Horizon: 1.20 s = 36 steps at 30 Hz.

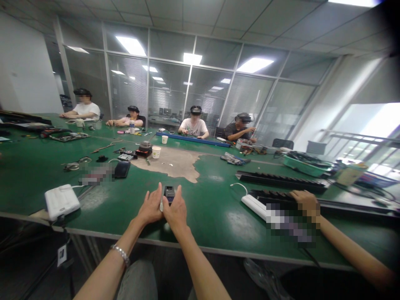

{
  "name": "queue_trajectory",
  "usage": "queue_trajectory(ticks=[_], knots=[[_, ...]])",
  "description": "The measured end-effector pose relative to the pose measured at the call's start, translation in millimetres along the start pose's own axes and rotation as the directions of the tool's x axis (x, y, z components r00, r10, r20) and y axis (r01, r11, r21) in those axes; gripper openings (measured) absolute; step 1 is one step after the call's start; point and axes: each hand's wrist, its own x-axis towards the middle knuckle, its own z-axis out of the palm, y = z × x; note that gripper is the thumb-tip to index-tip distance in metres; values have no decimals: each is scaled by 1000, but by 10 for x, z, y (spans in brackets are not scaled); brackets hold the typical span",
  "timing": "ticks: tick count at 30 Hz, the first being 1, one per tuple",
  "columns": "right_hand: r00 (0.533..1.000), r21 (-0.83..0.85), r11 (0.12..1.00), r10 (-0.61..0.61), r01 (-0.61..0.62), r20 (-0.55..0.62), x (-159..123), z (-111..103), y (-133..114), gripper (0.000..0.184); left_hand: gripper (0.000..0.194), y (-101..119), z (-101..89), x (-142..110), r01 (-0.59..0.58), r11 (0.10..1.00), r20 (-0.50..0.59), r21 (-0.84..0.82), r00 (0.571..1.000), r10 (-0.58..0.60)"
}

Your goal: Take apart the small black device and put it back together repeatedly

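Green tabletop; wearer's hands partly hide a dark device

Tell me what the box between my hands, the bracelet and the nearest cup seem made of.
Box: plastic or painted metal; its dull grey face leaves it open.
Bracelet: likely polished metal; its silvery surface glints.
Cup: probably paper; matte white with a small coloured print.
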Motion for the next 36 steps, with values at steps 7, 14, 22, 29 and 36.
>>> queue_trajectory(ticks=[7, 14, 22, 29, 36], knots=[[1000, -36, 999, -27, 26, -8, -127, 100, 35, 68, 91, -6, 12, 6, 9, 1000, 6, 24, 1000, -9], [1000, -9, 1000, 6, -6, 13, -124, 55, 29, 77, 94, 25, -22, 2, 7, 1000, 15, 14, 1000, -7], [998, 116, 993, 11, -3, -69, 62, -137, -124, 79, 113, -23, 0, 13, -6, 999, 12, -37, 1000, 7], [983, 106, 994, 28, -8, -181, 95, -331, 334, 76, 123, -29, -10, 25, -36, 996, -4, -77, 999, 36], [983, 11, 996, 86, -85, -160, -10, -263, 688, 78, 121, -54, 4, 36, -53, 997, 17, -54, 998, 54]])
